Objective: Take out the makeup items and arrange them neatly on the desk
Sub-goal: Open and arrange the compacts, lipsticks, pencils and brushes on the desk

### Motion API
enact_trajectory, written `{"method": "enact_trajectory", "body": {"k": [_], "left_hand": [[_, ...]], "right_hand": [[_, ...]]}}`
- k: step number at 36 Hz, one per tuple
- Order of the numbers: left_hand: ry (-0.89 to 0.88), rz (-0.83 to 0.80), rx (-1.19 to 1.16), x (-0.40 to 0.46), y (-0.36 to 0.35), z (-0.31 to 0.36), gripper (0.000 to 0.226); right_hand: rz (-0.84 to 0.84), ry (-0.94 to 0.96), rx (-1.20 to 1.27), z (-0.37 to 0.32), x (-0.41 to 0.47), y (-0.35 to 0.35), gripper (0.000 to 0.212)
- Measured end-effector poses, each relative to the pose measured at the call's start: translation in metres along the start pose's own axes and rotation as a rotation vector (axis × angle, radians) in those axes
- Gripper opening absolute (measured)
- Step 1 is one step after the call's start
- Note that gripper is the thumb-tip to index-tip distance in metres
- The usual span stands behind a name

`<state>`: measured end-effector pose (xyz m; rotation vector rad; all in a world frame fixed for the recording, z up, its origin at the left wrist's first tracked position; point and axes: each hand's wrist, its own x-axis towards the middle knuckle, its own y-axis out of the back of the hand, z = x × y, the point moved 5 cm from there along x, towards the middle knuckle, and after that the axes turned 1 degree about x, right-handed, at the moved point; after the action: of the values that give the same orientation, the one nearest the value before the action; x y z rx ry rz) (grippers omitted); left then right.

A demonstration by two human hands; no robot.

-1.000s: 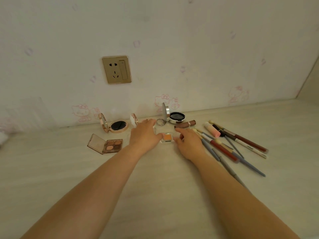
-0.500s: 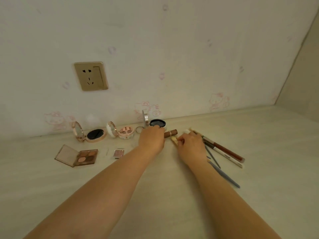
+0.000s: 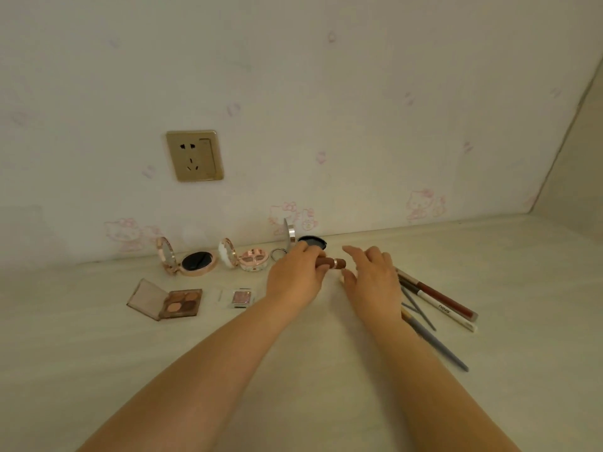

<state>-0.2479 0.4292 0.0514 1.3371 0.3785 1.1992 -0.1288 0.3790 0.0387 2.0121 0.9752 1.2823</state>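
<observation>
Makeup lies along the back of a pale desk (image 3: 293, 370). My left hand (image 3: 295, 278) pinches a brown lipstick tube (image 3: 336, 263) with a gold ring, held just above the desk. My right hand (image 3: 372, 278) hovers beside it, fingers spread, holding nothing. Left of my hands sit a small glitter eyeshadow pan (image 3: 242, 297), an open brown eyeshadow palette (image 3: 176, 301), an open rose-gold cushion compact (image 3: 195, 261) and an open pink compact (image 3: 249, 257). An open black compact (image 3: 311, 241) stands behind my left hand. Several pencils and brushes (image 3: 437, 298) lie to the right, partly under my right forearm.
A patterned wall with a gold power socket (image 3: 194, 155) rises directly behind the desk. A side wall (image 3: 580, 177) closes the right end. A metal ring (image 3: 278, 254) lies by the black compact.
My left hand has moved from the small orange pan to the brown lipstick and picked it up. My right hand has opened. The view swung right, then back left.
</observation>
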Motion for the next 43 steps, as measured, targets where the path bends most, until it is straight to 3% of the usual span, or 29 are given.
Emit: {"method": "enact_trajectory", "body": {"k": [6,9,13,15,18,22,26,29,34,43], "left_hand": [[-0.005,0.066,-0.063,-0.042,0.045,-0.015,0.026],[0.052,0.142,-0.28,-0.07,0.062,-0.029,0.028],[0.226,0.194,-0.584,-0.104,0.07,-0.053,0.039],[0.255,0.163,-0.551,-0.119,0.065,-0.06,0.039],[0.204,0.087,-0.456,-0.136,0.054,-0.062,0.032],[0.166,0.035,-0.367,-0.143,0.049,-0.06,0.022],[0.174,-0.034,-0.283,-0.144,0.044,-0.057,0.023],[0.199,-0.074,-0.259,-0.146,0.04,-0.056,0.024],[0.179,-0.098,-0.22,-0.146,0.038,-0.053,0.033],[0.2,-0.13,-0.261,-0.145,0.041,-0.054,0.032]], "right_hand": [[0.053,0.191,0.148,-0.044,-0.021,-0.001,0.024],[0.002,0.211,0.244,-0.068,-0.034,-0.003,0.018],[-0.186,-0.035,0.676,-0.09,-0.055,-0.008,0.012],[-0.28,-0.193,0.9,-0.098,-0.066,-0.011,0.011],[-0.414,-0.285,1.072,-0.108,-0.081,-0.019,0.008],[-0.521,-0.304,1.061,-0.112,-0.093,-0.024,0.018],[-0.394,-0.369,1.058,-0.103,-0.091,-0.023,0.038],[-0.335,-0.389,1.046,-0.098,-0.09,-0.025,0.036],[-0.401,-0.285,1.004,-0.104,-0.092,-0.026,0.026],[-0.423,-0.271,0.971,-0.104,-0.092,-0.03,0.028]]}}
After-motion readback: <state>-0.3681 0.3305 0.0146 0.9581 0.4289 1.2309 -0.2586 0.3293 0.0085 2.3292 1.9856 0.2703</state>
